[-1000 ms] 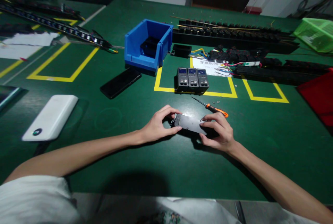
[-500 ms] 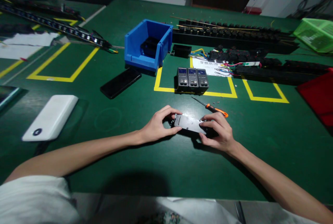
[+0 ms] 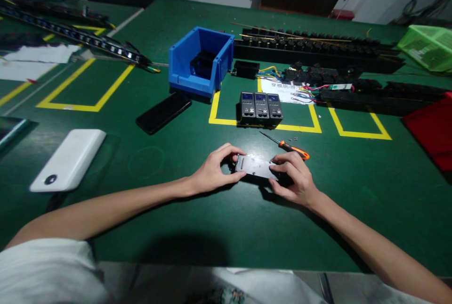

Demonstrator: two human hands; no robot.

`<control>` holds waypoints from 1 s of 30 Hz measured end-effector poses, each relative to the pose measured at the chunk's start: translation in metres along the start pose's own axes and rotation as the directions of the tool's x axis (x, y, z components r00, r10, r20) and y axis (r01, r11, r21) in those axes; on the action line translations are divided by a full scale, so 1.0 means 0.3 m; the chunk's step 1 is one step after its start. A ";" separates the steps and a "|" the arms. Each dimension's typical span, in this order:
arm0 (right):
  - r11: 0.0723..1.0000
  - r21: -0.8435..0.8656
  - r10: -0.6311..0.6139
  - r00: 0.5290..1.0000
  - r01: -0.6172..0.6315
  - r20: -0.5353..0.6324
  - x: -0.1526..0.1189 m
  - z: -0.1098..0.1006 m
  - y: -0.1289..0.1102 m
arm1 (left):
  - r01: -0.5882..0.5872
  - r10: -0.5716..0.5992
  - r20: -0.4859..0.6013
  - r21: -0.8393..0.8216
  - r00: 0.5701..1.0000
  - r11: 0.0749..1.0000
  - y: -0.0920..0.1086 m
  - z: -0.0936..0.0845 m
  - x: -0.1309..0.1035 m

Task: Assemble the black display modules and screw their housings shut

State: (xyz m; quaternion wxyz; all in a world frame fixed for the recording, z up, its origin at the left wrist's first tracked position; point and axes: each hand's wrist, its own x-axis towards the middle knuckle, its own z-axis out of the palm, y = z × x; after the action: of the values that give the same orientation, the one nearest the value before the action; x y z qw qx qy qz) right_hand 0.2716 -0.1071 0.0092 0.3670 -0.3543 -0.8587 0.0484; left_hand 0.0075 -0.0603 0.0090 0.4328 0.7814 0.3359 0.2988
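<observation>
A small box-shaped module (image 3: 259,167) with a flat silvery-grey face up lies between my hands, low over the green table. My left hand (image 3: 221,166) grips its left end between thumb and fingers. At the other end, the fingers and thumb of my right hand (image 3: 294,179) close on its right side, covering that part. Beyond my right hand lies a screwdriver (image 3: 294,149) with an orange and black handle, its tip pointing left. A few tiny screws (image 3: 294,139) rest beside it. Three dark modules (image 3: 262,108) with blue labels stand in a row farther back.
A blue bin (image 3: 201,61) with dark parts inside stands behind a black phone (image 3: 163,112). On the left lies a white power bank (image 3: 68,160). Long black strips with wires (image 3: 328,75) run along the back right, near a red container (image 3: 431,129) and green basket (image 3: 429,47).
The module and the fingers of my right hand have shifted very slightly to the left. Both hands keep their hold, and everything else lies as before.
</observation>
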 end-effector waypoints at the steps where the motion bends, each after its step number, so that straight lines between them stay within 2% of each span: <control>1: 1.000 -0.004 -0.001 1.000 0.001 0.002 0.000 0.000 0.000 | 0.001 -0.001 0.002 0.000 1.000 1.000 0.000 0.000 0.000; 20: 1.000 0.026 0.008 0.999 -0.007 -0.039 -0.004 0.008 -0.002 | -0.005 0.005 -0.008 0.006 1.000 1.000 0.003 0.000 0.002; 30: 0.993 0.082 0.078 0.997 -0.080 0.023 -0.009 0.009 0.000 | -0.012 0.012 -0.028 0.011 1.000 1.000 -0.001 0.002 0.003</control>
State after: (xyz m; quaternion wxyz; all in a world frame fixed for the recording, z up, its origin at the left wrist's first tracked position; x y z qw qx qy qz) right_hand 0.2711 -0.1082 0.0056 0.3707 -0.3721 -0.8448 0.1018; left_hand 0.0084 -0.0597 0.0088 0.4222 0.7814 0.3390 0.3104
